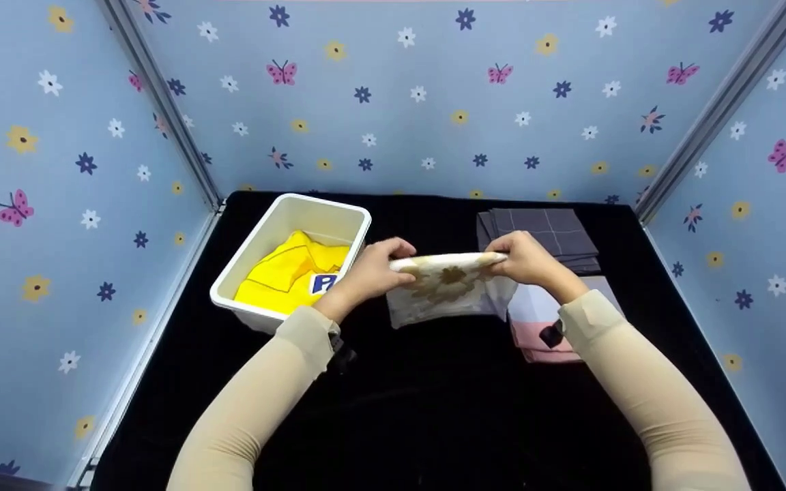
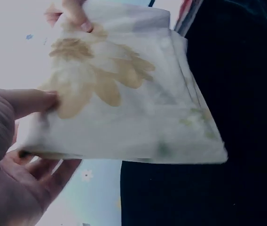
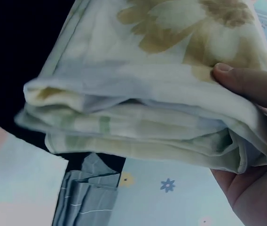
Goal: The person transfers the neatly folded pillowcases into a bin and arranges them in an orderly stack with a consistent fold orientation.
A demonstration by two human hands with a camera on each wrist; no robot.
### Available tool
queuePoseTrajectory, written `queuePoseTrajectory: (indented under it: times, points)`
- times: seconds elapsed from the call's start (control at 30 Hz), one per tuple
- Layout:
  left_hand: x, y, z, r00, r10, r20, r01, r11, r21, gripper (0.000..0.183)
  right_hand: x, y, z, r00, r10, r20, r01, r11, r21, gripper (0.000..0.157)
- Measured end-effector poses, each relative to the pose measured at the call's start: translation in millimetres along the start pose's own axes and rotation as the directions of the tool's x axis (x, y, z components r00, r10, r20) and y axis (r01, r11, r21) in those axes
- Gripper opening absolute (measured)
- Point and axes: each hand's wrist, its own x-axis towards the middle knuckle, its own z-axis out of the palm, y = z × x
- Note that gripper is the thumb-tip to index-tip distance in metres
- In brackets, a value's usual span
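A folded white cloth with a tan flower print hangs between both hands over the black table. My left hand pinches its upper left corner, thumb on the printed face and fingers behind, as the left wrist view shows. At the upper right corner, my right hand grips the cloth the same way. Several stacked fold layers of the cloth show along its side in the right wrist view.
Left of the hands stands a white bin holding yellow fabric with a blue-and-white patch. On the right lie a folded dark grey checked cloth and, nearer, a folded pink and white cloth. Flowered blue panels enclose the table.
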Motion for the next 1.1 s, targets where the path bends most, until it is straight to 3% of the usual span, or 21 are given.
queuePoseTrajectory:
  times: [0.27, 0.63, 0.83, 1.1]
  points:
    - [5.0, 12.3, 0.4, 0.989, 0.004, 0.145, -0.034, 0.978, 0.204, 0.032, 6.1, -16.8, 1.2, 0.998, -0.061, -0.005, 0.061, 0.997, -0.038, 0.010]
    - [14.0, 27.7, 2.8, 0.981, -0.030, 0.191, -0.042, 0.933, 0.359, 0.026, 14.2, -31.6, 3.9, 0.994, -0.109, -0.019, 0.108, 0.993, -0.047, 0.010]
    - [19.2, 36.5, 6.4, 0.973, -0.015, 0.232, -0.068, 0.935, 0.348, 0.026, 19.8, -43.6, 8.1, 0.989, -0.149, -0.007, 0.149, 0.987, -0.057, 0.010]
    - [25.0, 38.0, 6.9, 0.960, 0.070, 0.272, -0.148, 0.949, 0.278, 0.012, 23.7, -51.4, 9.3, 0.991, -0.134, -0.013, 0.134, 0.990, -0.039, 0.013]
